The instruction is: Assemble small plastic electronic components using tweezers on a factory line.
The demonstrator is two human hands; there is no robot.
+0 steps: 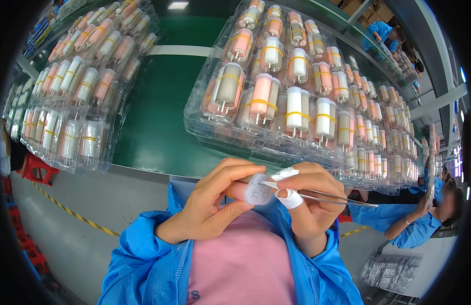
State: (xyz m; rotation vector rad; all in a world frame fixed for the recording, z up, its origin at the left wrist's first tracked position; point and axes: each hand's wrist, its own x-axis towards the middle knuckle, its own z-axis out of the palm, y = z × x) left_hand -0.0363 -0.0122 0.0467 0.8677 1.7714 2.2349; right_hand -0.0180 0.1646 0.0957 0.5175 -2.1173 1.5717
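Note:
In my left hand (212, 198) is a bundle of pink and pale grey cylinders (256, 192), held by fingers and thumb, with its pale end turned up toward me. A yellow band shows in part beside my fingers. My right hand (314, 195) pinches a pair of metal tweezers (337, 198). Their pale tip reaches the end of the bundle; whether it grips anything there is too small to tell. White tape (290, 199) wraps my right thumb, and more white wrapping (285, 174) covers a fingertip.
Clear plastic trays (210, 124) of banded pink, white and grey cylinders stand stacked on the green table (159, 112) just beyond my hands. More loaded trays (68, 107) are at the left. Co-workers in blue (420, 223) are at the right. A red stool (40, 170) stands left.

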